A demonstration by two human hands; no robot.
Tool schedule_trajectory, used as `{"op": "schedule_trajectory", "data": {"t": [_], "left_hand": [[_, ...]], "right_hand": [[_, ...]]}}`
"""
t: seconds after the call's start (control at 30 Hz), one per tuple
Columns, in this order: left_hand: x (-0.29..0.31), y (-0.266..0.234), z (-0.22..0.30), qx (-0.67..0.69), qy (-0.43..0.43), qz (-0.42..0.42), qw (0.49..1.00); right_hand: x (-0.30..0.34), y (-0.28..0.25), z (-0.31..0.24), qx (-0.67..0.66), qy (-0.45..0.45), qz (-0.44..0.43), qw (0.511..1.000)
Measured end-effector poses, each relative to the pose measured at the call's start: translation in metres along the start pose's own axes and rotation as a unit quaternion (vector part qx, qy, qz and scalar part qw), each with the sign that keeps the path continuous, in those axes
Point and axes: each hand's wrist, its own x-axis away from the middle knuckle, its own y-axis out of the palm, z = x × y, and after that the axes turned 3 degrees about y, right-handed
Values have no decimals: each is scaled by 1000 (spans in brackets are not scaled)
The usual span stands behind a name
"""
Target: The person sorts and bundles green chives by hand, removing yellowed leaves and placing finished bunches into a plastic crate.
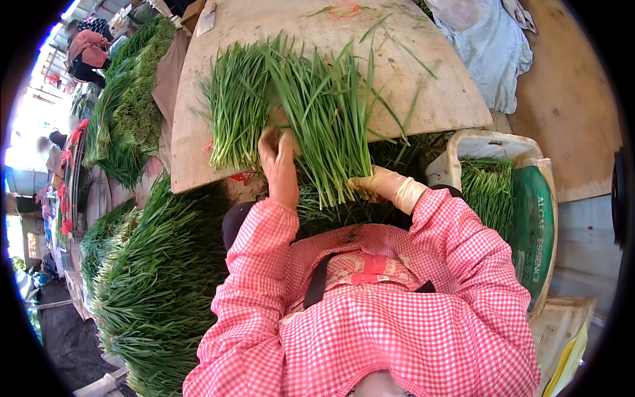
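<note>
The wooden board [450,96] carries two bundles, with a heap of greens [149,278] off its near-left corner. The larger bundle [327,119] lies across the board's near edge, stalk ends overhanging; the smaller bundle [235,109] rests on the board's left part. Just off that near edge, the right hand [376,184] grips the larger bundle low, at its right-hand stalk ends, leaves extending away over the board. At the board's near edge, the left hand [278,162] is between both bundles; whether it grips stalks I cannot tell.

The wooden board [444,89] has room rightward; green bundles [324,116] block its middle.
</note>
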Motion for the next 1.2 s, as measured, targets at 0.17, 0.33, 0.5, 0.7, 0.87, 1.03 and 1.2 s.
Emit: {"op": "schedule_trajectory", "data": {"t": [0.17,0.33,0.5,0.7,0.87,1.03,1.2], "left_hand": [[42,-20,-63,99,-259,11,961],[36,12,-70,172,-268,-187,929],[37,89,-56,186,-311,-231,903],[37,83,-10,270,-301,-289,868],[32,54,-25,265,-371,-177,872],[35,34,-48,239,-384,-147,880],[34,23,-59,261,-311,-208,890]], "right_hand": [[-22,2,19,-56,-98,-6,994],[-8,18,6,-140,-63,53,987],[3,15,28,-361,-23,152,920],[39,13,3,-158,-186,219,945],[20,30,-6,-172,-120,186,960],[-6,26,22,-256,-106,121,953],[6,37,6,-172,-121,151,966]]}}
